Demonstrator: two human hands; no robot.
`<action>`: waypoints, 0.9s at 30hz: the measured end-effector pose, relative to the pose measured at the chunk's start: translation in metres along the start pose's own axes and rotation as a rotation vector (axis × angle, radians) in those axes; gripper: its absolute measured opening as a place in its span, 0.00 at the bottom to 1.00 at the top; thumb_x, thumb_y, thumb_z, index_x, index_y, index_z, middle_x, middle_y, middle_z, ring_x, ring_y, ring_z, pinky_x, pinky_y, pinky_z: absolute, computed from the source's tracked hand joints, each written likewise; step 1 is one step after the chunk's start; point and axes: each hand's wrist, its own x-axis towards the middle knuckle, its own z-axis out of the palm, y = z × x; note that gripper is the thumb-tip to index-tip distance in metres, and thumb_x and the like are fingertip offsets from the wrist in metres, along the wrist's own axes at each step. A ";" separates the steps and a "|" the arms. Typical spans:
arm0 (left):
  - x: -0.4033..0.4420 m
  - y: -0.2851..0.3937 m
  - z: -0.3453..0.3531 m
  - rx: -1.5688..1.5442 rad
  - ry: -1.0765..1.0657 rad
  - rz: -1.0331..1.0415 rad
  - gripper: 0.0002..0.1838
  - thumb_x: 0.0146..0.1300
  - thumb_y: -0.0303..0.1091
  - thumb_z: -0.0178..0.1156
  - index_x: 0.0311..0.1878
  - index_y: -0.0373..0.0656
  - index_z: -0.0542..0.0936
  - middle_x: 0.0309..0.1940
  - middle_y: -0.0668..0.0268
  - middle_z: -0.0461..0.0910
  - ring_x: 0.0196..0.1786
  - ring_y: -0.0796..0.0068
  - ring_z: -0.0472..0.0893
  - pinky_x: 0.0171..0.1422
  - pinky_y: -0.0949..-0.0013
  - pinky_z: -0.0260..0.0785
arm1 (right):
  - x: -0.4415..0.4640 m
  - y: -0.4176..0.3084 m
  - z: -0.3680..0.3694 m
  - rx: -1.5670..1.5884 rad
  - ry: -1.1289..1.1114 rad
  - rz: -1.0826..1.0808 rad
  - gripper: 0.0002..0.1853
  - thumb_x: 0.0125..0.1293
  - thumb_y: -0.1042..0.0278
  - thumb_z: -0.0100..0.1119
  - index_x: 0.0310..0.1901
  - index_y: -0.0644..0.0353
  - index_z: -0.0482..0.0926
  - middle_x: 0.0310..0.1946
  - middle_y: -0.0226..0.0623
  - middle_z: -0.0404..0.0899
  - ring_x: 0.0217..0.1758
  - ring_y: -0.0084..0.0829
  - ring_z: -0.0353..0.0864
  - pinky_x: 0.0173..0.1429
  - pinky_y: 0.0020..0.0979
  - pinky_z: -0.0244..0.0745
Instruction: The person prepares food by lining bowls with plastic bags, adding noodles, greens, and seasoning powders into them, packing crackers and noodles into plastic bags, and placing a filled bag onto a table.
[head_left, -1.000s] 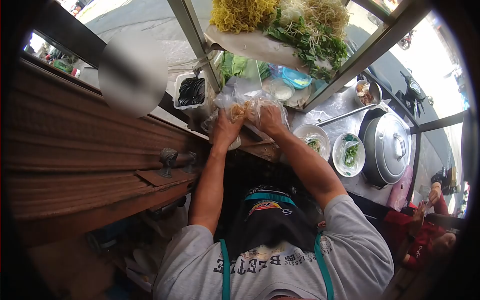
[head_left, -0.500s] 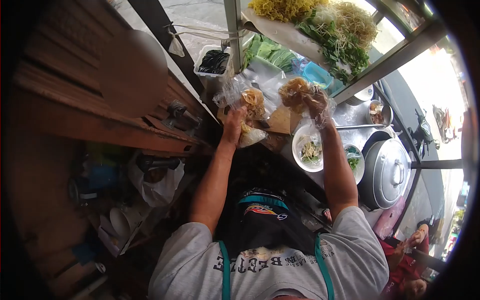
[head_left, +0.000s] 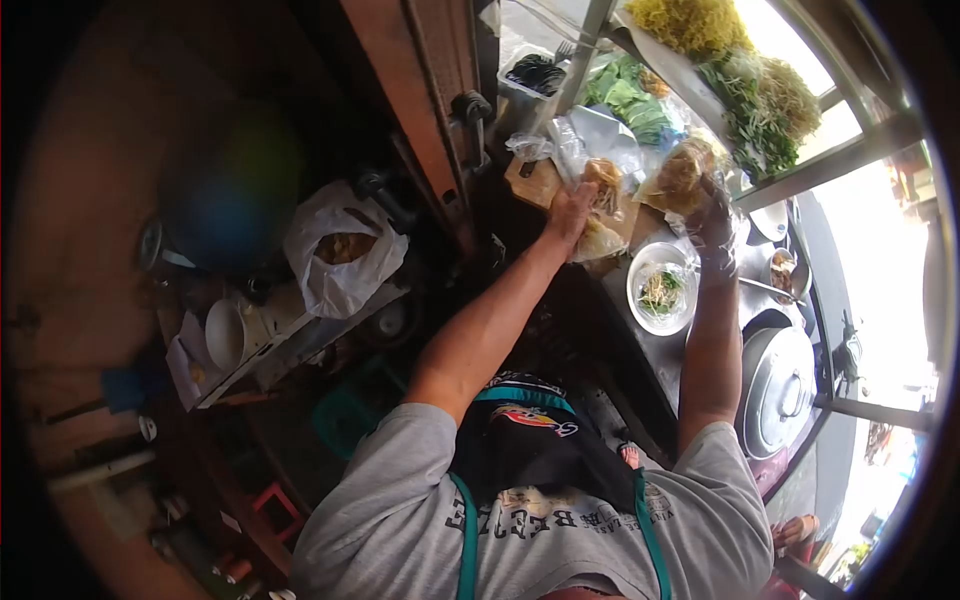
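My left hand is closed round a clear plastic bag of brown food, over a wooden board. A pale yellowish bundle hangs just below these fingers. My right hand, covered by thin clear plastic, grips a second bag of brown food. Under and left of my right wrist stands a white bowl lined with plastic, with sprouts and greens inside. Clear plastic bags lie beyond the board.
Leafy greens and a container of black utensils are at the back. Yellow noodles sit on a shelf. A lidded pot stands right, a white bag left. Another person's hand shows lower right.
The view has swung left, bringing in the side shelf and white bag. My hands have drawn apart since the first frame, each with a food bag, and both bags now show clearly.
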 end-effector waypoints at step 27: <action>-0.434 0.232 -0.273 0.425 1.228 0.773 0.21 0.67 0.35 0.57 0.60 0.36 0.71 0.48 0.61 0.77 0.43 0.72 0.76 0.43 0.67 0.73 | 0.080 -0.580 0.244 1.030 -0.347 -0.512 0.18 0.72 0.72 0.53 0.61 0.62 0.74 0.55 0.44 0.77 0.57 0.32 0.78 0.67 0.35 0.69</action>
